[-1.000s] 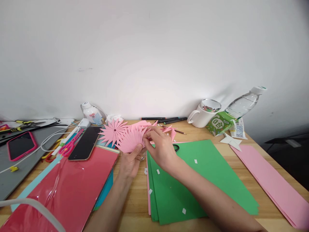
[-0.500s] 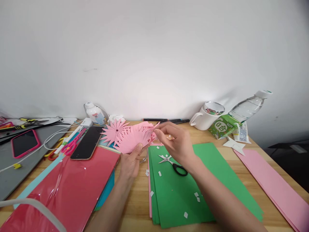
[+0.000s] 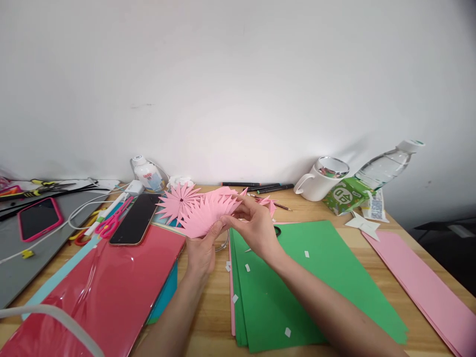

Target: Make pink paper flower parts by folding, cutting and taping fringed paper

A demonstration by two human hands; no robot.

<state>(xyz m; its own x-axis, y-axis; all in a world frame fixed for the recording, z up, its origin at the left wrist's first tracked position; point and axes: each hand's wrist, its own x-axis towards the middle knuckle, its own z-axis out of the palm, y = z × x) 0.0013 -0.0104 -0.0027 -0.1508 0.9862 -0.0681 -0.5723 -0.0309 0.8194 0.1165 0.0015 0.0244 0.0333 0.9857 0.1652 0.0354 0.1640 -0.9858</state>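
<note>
A pink pleated paper fan [image 3: 204, 215] with pointed tips is spread between my two hands. My left hand [image 3: 203, 250] pinches its lower edge, thumb on top. My right hand [image 3: 256, 225] is closed on the fan's right side, thumb against the folds and fingers behind. Behind the fan, a pink pleated paper star [image 3: 178, 201] lies at the left. Beneath my right wrist, black-handled scissors [image 3: 277, 231] rest mostly hidden on a stack of green paper [image 3: 297, 297]. Small white paper scraps [image 3: 287, 332] are scattered over the green sheets.
Red plastic-wrapped paper [image 3: 100, 292], a black phone [image 3: 136, 220] and pink scissors [image 3: 111, 220] lie at the left. A white mug [image 3: 322, 181], green box [image 3: 344, 196] and tilted water bottle [image 3: 386, 166] stand back right. Pink paper strips [image 3: 420, 287] lie at the right edge.
My right hand has moved left and in, from the fan's pointed tips to a grip on its right side. It now covers most of the black-handled scissors. My left hand keeps its hold.
</note>
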